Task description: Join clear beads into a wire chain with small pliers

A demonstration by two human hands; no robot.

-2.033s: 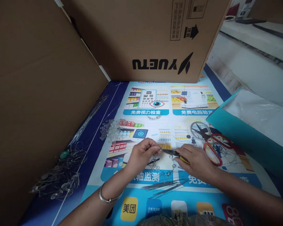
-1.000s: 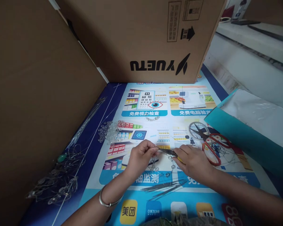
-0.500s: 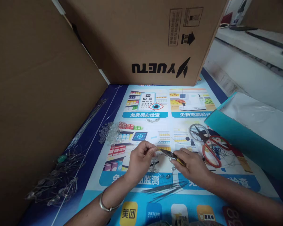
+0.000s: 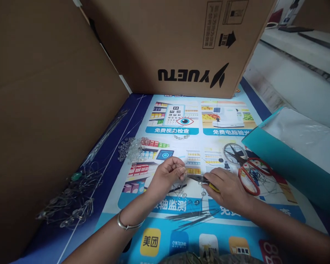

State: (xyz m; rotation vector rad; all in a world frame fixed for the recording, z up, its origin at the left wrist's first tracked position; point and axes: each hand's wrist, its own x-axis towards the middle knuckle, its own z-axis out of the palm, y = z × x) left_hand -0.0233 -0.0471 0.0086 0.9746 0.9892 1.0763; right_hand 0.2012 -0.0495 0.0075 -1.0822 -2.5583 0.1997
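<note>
While pinching seemingly thin wire (image 4: 185, 175) in the left hand (image 4: 169, 175), gripped pliers (image 4: 199, 178) in the right hand (image 4: 222, 185).
Had some strung beads (image 4: 203, 193) just below, between both hands, apparently part-finished; had loose beads (image 4: 130, 150) unstrung to the left, dark wires (image 4: 187, 215) unused closer in.

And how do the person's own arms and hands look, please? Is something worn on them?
The left arm and right arm show no sleeves, and the left hand and right hand wear no gloves. A thin, rounded, silver-coloured bangle circles the left wrist; nothing is seen around the right one.
</note>
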